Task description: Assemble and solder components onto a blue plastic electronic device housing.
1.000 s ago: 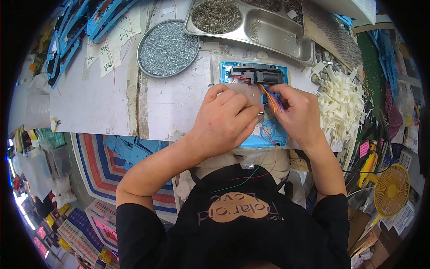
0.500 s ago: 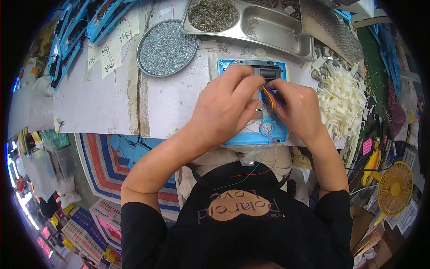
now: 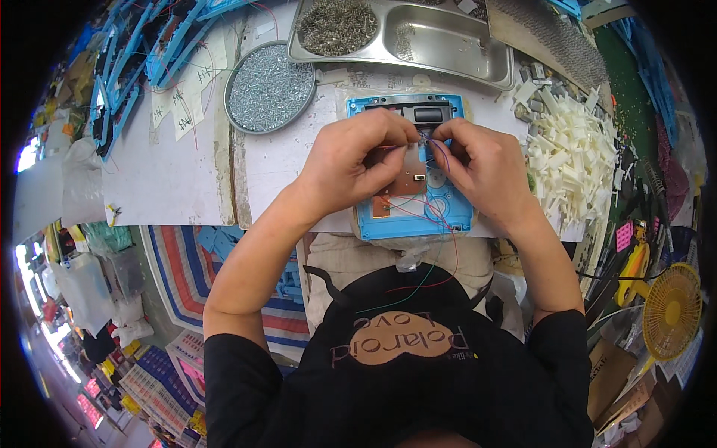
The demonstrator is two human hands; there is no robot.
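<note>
Fingers cover the heart of the work.

The bare left hand (image 3: 355,158) hides the upper left of the shallow blue plastic casing (image 3: 388,227) and an edge of the brown circuit board (image 3: 399,178); from where I stand, I can't tell what its fingertips grip. The bare right hand (image 3: 482,166) pinches thin purple-blue wires (image 3: 441,146), whose ends are too fine to make out among the fingers. The sectioned silver metal tray (image 3: 444,48) runs out of my sight at its far side, as does the heap of blue plastic frames (image 3: 154,69) at far left. Tiny silvery pieces (image 3: 270,88) in the round grey metal dish (image 3: 265,132) are too small to tell apart.
</note>
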